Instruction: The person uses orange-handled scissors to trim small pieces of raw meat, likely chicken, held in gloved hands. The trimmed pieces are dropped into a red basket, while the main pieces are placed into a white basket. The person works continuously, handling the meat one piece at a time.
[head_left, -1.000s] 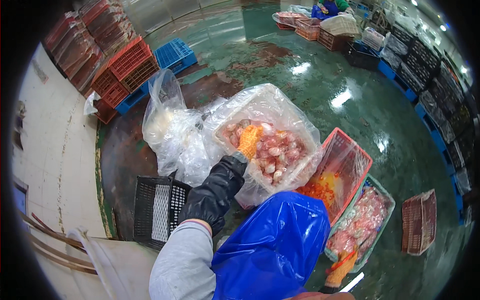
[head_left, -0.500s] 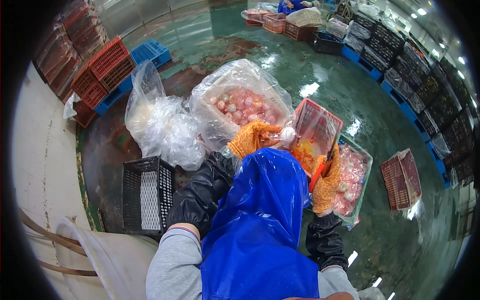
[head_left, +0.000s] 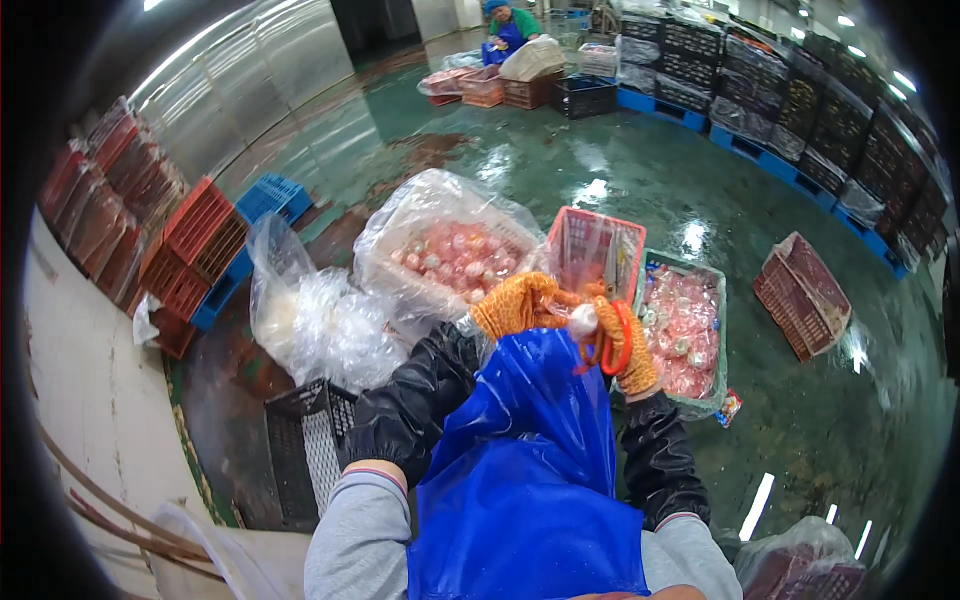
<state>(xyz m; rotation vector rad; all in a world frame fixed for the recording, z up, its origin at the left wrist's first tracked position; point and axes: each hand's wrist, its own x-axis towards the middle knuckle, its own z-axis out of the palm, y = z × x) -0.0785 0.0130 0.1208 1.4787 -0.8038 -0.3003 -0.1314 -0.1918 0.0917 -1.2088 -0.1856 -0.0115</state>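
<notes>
In the head view my left hand (head_left: 520, 302), in an orange glove, is closed on a small pale round piece (head_left: 583, 320) with reddish parts. My right hand (head_left: 625, 350), gloved alike, grips red-handled scissors (head_left: 612, 335) beside that piece, above my blue apron (head_left: 520, 480). Beyond them, a white crate lined with clear plastic (head_left: 370, 250) holds pale pink round pieces (head_left: 450, 255). A red crate (head_left: 625, 233) with a plastic liner stands behind my hands, and a green crate (head_left: 712, 380) of similar pink pieces is at the right.
Crumpled plastic bags (head_left: 315, 320) and a black crate (head_left: 290, 450) lie at my left. Red and blue crates (head_left: 205, 220) line the left wall. A maroon crate (head_left: 785, 295) is at the right, near stacked black crates (head_left: 770, 100) on pallets. A co-worker (head_left: 505, 35) is at the back.
My left hand has left the white crate with a pale piece. My right hand has risen from the green crate with the scissors, and the two now meet. The view has shifted.
</notes>
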